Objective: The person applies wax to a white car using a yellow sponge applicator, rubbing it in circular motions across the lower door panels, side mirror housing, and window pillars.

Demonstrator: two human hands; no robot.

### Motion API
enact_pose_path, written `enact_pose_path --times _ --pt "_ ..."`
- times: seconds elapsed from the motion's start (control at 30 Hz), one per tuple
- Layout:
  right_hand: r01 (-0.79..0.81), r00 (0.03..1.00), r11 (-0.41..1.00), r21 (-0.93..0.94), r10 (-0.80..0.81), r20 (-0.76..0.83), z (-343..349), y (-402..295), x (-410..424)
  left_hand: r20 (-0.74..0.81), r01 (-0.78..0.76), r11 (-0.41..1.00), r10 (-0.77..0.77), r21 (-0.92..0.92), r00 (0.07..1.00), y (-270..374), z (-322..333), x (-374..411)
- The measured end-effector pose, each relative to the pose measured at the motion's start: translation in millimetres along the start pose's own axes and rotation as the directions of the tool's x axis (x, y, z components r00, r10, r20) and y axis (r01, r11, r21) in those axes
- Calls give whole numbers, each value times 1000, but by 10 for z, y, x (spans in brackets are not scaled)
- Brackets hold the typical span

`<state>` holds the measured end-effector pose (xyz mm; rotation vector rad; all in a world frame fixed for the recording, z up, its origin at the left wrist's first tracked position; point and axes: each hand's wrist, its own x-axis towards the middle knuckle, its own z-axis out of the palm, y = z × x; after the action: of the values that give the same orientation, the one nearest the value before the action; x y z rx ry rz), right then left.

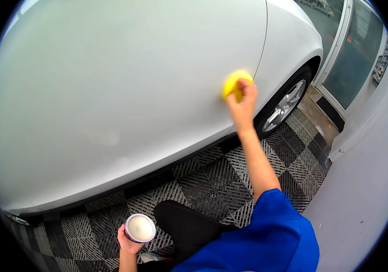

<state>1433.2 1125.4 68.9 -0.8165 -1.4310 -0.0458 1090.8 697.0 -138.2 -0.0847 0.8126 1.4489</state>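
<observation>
My right hand (243,102) grips a round yellow foam applicator pad (233,85) between thumb and fingers. The pad, slightly blurred, is at the white car door panel (139,81), close to the seam with the fender and left of the front or rear wheel; which wheel I cannot tell. Low in the view, my left hand (130,241) holds an open tub of pale cream-coloured paste (141,228) upright, away from the car. The paste surface looks mostly smooth, with a small darker mark near its middle.
A car wheel (285,106) with silver spokes stands beyond my right hand. Grey and black slatted tiles (214,180) cover the floor. A pale wall (360,190) runs along the right side, and a glazed door (354,57) with a dark mat (330,114) is at the upper right.
</observation>
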Motion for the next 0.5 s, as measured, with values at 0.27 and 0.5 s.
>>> enact_pose_path --times 0.27,0.5 --pt "-354 935 909 220 352 50 -53 311 -291 27 -39 998 40 -40 999 -70 -65 30" --pt "283 915 953 -108 -235 327 150 -280 -859 30 25 999 -24 -31 999 -109 -61 28"
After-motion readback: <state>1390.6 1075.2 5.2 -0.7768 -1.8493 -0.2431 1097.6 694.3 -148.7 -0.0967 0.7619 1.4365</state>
